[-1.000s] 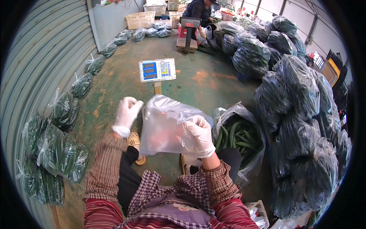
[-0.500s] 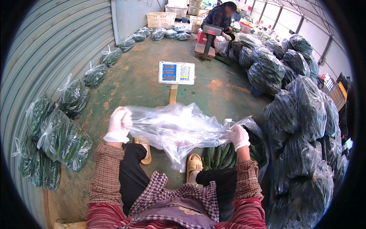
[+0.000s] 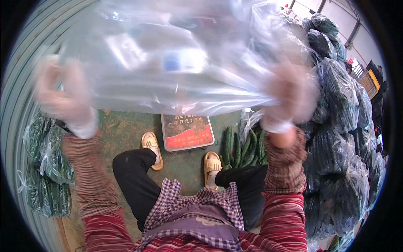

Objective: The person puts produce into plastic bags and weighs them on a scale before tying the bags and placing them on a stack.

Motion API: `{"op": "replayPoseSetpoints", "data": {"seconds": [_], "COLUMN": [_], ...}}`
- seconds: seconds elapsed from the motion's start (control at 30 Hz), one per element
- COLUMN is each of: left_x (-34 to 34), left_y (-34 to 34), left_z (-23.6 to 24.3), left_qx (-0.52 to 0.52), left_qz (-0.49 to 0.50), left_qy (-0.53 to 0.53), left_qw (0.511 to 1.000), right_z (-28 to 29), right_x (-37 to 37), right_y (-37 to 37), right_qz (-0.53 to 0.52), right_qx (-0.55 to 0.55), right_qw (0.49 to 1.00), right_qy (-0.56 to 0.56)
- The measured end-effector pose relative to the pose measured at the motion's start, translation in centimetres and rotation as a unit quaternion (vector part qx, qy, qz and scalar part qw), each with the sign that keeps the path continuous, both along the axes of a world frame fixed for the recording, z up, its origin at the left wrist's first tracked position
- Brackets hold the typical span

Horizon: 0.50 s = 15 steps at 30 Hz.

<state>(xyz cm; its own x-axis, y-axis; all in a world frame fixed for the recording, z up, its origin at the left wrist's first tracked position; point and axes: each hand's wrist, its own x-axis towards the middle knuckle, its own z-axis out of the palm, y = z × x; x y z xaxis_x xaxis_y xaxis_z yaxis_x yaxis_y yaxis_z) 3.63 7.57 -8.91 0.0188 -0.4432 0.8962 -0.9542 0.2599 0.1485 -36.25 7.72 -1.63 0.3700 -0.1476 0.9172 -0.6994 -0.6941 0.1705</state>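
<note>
A clear plastic bag (image 3: 176, 71), stretched wide and smeared by motion, fills the upper middle, raised high between my hands. My left hand (image 3: 63, 92) in a pale glove grips its left end, fingers curled and blurred. My right hand (image 3: 289, 92), also gloved, is closed on the other end. Below the bag lies the scale's platform (image 3: 187, 132) with a red printed panel, between my sandalled feet. Loose cucumbers (image 3: 239, 151) lie in an open bag to its right, partly behind my right arm. The scale's display is hidden behind the raised bag, faintly blue through it.
Filled bags of cucumbers (image 3: 52, 168) line the corrugated shutter (image 3: 29, 75) on my left. A tall pile of bagged produce (image 3: 336, 168) runs along my right. A dark and yellow crate (image 3: 365, 80) stands behind that pile. The plastic covers the far end of the room.
Both hands have risen, spreading the bag wide and lifting it high across the view. The scale's platform is now uncovered, while the display and the co-worker are hidden.
</note>
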Motion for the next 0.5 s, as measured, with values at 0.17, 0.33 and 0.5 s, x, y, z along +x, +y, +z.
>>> {"op": "replayPoseSetpoints", "data": {"seconds": [0.17, 0.33, 0.5], "left_x": [-3.0, -3.2, -5.1], "left_y": [2.2, 2.2, 0.6], "left_z": [-11.7, -9.6, -10.2], "left_qx": [0.265, 0.426, 0.496], "left_qz": [-0.004, 0.093, -0.187], "left_qy": [-0.109, 0.142, 0.557], "left_qw": [0.958, 0.889, 0.640], "right_z": [-15.0, -14.5, -19.0], "right_x": [-4.4, -4.8, -5.9], "right_y": [-4.1, -6.6, -11.7], "right_qz": [-0.038, -0.133, -0.245], "right_qx": [0.559, 0.608, 0.554], "right_qw": [0.776, 0.758, 0.749], "right_qy": [0.291, 0.197, 0.268]}}
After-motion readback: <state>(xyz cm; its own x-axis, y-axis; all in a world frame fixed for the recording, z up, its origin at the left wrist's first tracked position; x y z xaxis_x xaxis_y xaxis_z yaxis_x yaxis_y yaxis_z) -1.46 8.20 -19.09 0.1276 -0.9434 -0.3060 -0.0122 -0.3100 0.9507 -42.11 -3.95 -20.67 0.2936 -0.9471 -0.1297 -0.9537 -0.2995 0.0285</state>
